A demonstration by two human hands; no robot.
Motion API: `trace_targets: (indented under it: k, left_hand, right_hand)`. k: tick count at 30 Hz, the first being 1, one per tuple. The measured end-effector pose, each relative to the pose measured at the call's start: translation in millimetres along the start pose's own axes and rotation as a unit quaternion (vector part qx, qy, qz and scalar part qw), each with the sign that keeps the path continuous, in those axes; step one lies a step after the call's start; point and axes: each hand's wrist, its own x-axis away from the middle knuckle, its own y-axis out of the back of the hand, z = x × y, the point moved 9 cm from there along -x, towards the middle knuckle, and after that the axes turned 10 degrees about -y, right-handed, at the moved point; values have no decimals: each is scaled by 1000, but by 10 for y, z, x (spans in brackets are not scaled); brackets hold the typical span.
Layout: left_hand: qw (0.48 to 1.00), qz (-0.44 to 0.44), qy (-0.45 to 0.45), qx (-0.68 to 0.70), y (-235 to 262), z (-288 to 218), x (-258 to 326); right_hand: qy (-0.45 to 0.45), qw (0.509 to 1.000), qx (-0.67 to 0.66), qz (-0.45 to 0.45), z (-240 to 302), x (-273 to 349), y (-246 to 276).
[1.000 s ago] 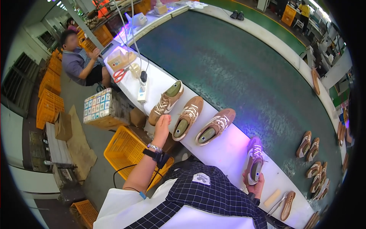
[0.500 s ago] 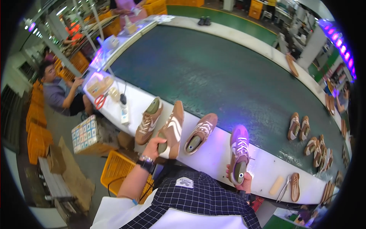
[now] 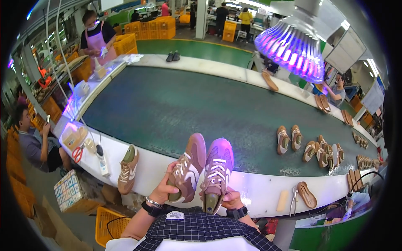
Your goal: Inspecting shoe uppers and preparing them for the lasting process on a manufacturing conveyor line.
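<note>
My left hand (image 3: 164, 190) grips a tan laced shoe (image 3: 188, 167) by its heel end. My right hand (image 3: 230, 197) holds a second matching shoe (image 3: 217, 173) from below. Both shoes are raised side by side with toes pointing away, in front of my chest and above the white ledge (image 3: 259, 188). A third tan shoe (image 3: 127, 168) lies on the ledge to the left, apart from my hands.
A wide dark green conveyor belt (image 3: 180, 108) carries several pairs of shoes (image 3: 310, 148) at the right. A purple lamp (image 3: 291, 46) hangs above. Scissors (image 3: 78, 154), a white bottle (image 3: 103, 165) and a sole (image 3: 306, 194) lie on the ledge. Other people work at the far side and left.
Both hands have lifted a shoe off the ledge and brought the two together in front of me. The view has tilted upward toward the belt.
</note>
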Motion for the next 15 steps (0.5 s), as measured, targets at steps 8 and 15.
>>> trace_targets:
  k: [8, 15]
  left_hand:
    - [997, -4, 47, 55, -22, 426, -77]
    - [993, 12, 78, 87, -168, 617, -238]
  right_hand:
    - [18, 999, -28, 6, 145, 152, 151]
    - [38, 995, -58, 72, 328, 265, 107]
